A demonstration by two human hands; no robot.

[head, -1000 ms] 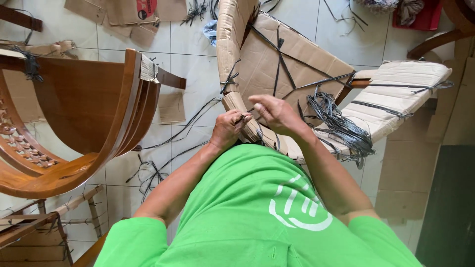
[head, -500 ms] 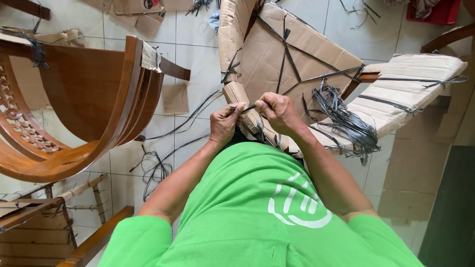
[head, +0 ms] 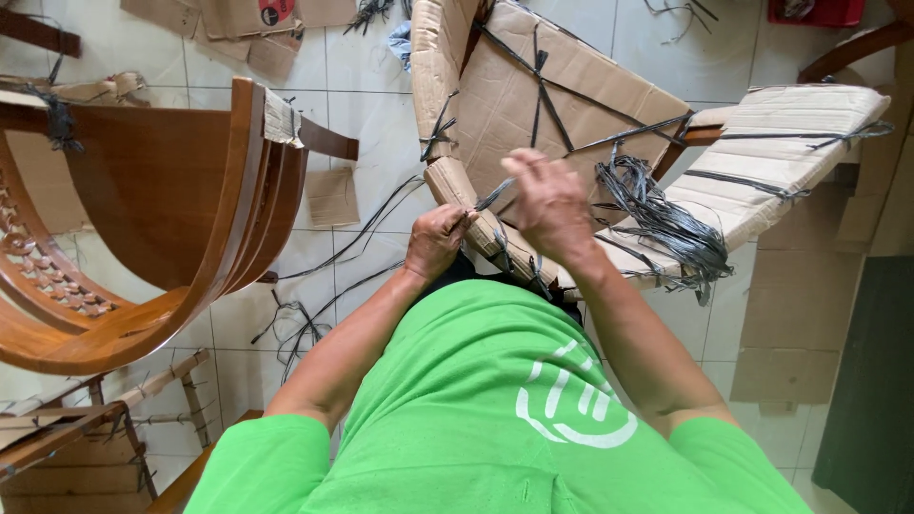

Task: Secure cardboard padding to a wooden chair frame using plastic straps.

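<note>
Black strap (head: 490, 197) pinched in left hand (head: 436, 240), right hand (head: 550, 205) just beside

Bare tiles (head: 371, 124) — wooden chair (head: 171, 209) leftward

One head cam only, looks straight down over the green shirt (head: 495, 409) at hands close below, cardboard-wrapped chair (head: 562, 105) and tile floor (head: 371, 124) beyond; no 2nd view.
</note>
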